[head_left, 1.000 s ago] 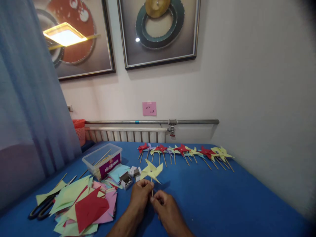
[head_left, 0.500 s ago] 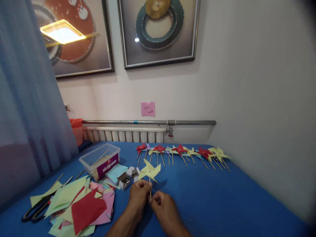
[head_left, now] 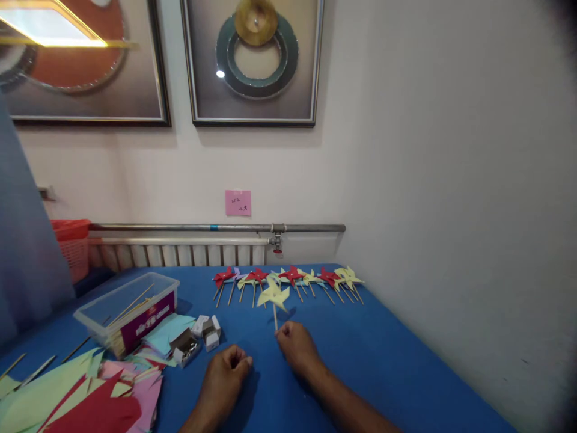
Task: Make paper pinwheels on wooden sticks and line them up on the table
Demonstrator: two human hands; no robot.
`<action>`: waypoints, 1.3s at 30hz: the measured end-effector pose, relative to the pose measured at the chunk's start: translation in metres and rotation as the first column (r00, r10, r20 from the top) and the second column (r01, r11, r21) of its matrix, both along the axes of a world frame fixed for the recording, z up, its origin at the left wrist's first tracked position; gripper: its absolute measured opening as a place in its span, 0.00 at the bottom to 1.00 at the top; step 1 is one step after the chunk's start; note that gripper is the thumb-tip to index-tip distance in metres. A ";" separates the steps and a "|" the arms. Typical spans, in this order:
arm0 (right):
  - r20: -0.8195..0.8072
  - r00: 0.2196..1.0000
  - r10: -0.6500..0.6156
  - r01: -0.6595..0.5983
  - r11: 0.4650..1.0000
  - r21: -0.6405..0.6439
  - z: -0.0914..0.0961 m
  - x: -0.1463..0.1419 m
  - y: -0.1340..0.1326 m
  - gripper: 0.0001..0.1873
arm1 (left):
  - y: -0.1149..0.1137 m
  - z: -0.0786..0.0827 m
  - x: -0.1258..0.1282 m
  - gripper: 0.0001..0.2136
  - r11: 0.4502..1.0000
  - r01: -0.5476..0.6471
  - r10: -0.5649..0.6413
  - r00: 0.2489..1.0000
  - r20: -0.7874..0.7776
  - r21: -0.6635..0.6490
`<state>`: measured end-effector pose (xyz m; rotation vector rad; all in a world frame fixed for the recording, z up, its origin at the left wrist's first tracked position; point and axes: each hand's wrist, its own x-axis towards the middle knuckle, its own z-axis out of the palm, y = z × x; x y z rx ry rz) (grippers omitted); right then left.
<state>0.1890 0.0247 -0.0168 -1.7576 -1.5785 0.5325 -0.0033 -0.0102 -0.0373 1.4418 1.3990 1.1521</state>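
A pale yellow paper pinwheel (head_left: 273, 296) stands upright on its thin wooden stick above the blue table. My right hand (head_left: 298, 349) is closed, pinching the lower end of that stick between thumb and fingers. To the left, my left hand (head_left: 225, 380) rests low over the table with its fingers curled in and no object visible in them. It is apart from the pinwheel. Behind, a row of finished pinwheels (head_left: 293, 275) in red, yellow, purple and pale blue lies near the table's far edge, their sticks pointing toward me.
Left of my hands lie two small cardboard boxes, one an open box (head_left: 186, 347) of metal pins. Beyond is a clear plastic tub (head_left: 130, 313) holding wooden sticks. Coloured paper sheets (head_left: 99, 397) pile up at the front left. A wall borders the blue table (head_left: 396, 373) on the right.
My right hand has moved the yellow pinwheel forward, toward the row. My left hand has let go of the stick and drawn back left. The view has turned to the right.
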 end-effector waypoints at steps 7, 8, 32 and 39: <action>0.285 0.931 -0.229 0.251 0.967 -0.040 0.043 0.107 0.064 0.14 | -0.005 0.003 0.004 0.11 0.998 0.059 -0.059 0.969 -0.238 -0.005; 0.314 0.918 -0.243 0.271 0.961 -0.049 0.045 0.116 0.070 0.14 | -0.005 0.002 0.004 0.11 0.998 0.066 -0.064 0.964 -0.257 -0.002; 0.345 0.936 -0.077 0.026 0.988 0.150 0.006 0.068 0.003 0.12 | -0.022 0.007 0.006 0.08 0.961 0.254 -0.148 0.807 -0.572 0.109; 0.126 0.942 0.312 -0.335 0.905 0.261 -0.001 -0.038 -0.056 0.12 | -0.028 0.020 0.005 0.11 0.886 0.419 -0.048 0.505 -0.862 0.197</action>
